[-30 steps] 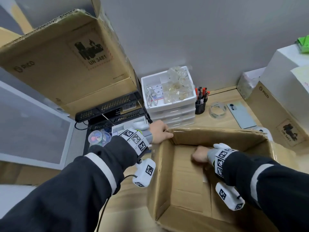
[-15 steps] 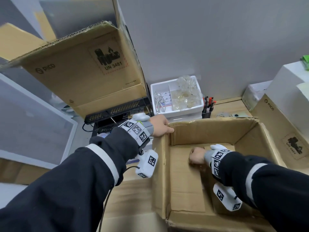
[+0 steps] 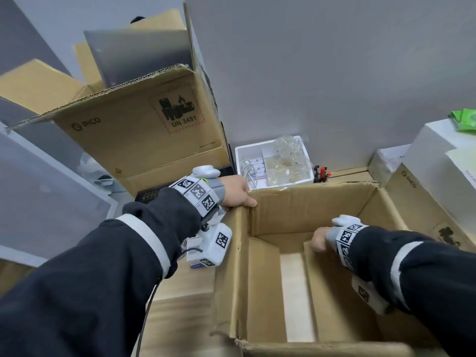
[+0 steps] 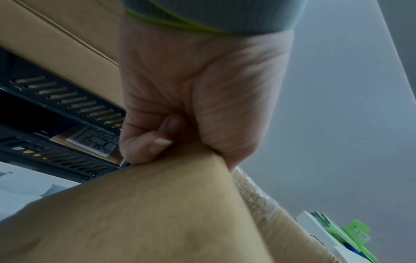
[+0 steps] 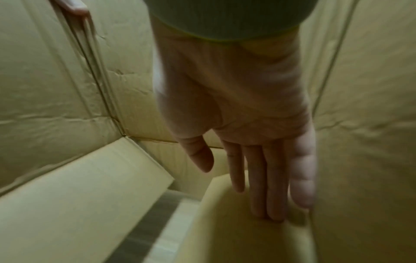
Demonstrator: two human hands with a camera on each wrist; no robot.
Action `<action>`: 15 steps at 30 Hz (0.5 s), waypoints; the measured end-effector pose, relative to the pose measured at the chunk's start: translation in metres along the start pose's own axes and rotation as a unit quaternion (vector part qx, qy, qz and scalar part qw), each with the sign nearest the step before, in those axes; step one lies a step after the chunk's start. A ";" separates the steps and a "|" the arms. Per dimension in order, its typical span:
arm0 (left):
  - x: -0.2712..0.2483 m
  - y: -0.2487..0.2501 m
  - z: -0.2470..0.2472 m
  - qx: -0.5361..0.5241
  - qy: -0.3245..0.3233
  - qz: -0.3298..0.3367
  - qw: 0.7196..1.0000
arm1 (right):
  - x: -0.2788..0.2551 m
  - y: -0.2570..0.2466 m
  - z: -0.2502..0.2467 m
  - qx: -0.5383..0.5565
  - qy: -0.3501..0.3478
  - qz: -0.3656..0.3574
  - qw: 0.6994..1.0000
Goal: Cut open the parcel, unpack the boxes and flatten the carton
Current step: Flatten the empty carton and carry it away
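The brown carton [image 3: 304, 210] stands open-topped in front of me with nothing inside. My left hand [image 3: 238, 194] grips its far left rim corner, fingers curled outside and thumb inside; in the left wrist view the left hand [image 4: 180, 115] clamps the cardboard edge [image 4: 146, 204]. My right hand [image 3: 319, 240] reaches down inside the carton. The right wrist view shows the right hand [image 5: 247, 142] with straight fingers pressing the right bottom flap [image 5: 236, 234]. The left bottom flap [image 5: 78, 195] lies apart from it. A pale gap [image 3: 296, 300] runs between the two flaps.
A large open PICO carton [image 3: 134, 135] leans at the back left over a black device [image 3: 152, 194]. A white drawer unit [image 3: 273, 161] and a pen cup [image 3: 320, 173] stand behind the carton. White boxes and another PICO carton [image 3: 425, 202] crowd the right side.
The carton's bottom flaps, closed a second ago, have parted and a gap shows between them. My right hand has shifted right and pressed lower. My left hand keeps its grip on the corner.
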State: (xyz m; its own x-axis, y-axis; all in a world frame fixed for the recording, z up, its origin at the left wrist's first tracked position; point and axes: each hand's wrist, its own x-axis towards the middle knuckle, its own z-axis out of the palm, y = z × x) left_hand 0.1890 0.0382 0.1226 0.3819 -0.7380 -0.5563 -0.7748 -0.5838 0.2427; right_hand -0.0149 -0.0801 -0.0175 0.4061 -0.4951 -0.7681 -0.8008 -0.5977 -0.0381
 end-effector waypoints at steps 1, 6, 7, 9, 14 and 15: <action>0.000 -0.002 -0.001 0.001 -0.007 -0.003 1.000 | 0.002 0.005 0.001 0.003 0.008 -0.012 1.000; 0.003 -0.012 0.002 -0.012 -0.028 -0.031 0.999 | 0.044 0.014 0.015 -0.083 -0.030 0.025 0.996; 0.004 -0.013 0.003 -0.016 -0.033 -0.038 0.999 | 0.037 0.013 0.011 -0.052 -0.036 0.031 0.997; 0.006 -0.014 0.004 -0.027 -0.045 -0.056 0.997 | 0.001 0.002 -0.010 0.006 -0.020 0.013 1.000; 0.012 -0.017 0.003 -0.060 -0.062 -0.093 0.992 | -0.042 -0.011 -0.066 0.096 -0.004 -0.131 0.987; 0.013 -0.018 0.003 -0.058 -0.061 -0.095 0.992 | -0.046 -0.012 -0.077 0.107 -0.006 -0.167 0.980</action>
State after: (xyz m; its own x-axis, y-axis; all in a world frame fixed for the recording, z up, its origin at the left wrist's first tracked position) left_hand 0.2066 0.0404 0.1088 0.4463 -0.5679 -0.6916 -0.6281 -0.7493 0.2100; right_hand 0.0101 -0.0986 0.0669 0.6566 -0.2866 -0.6977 -0.6993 -0.5781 -0.4206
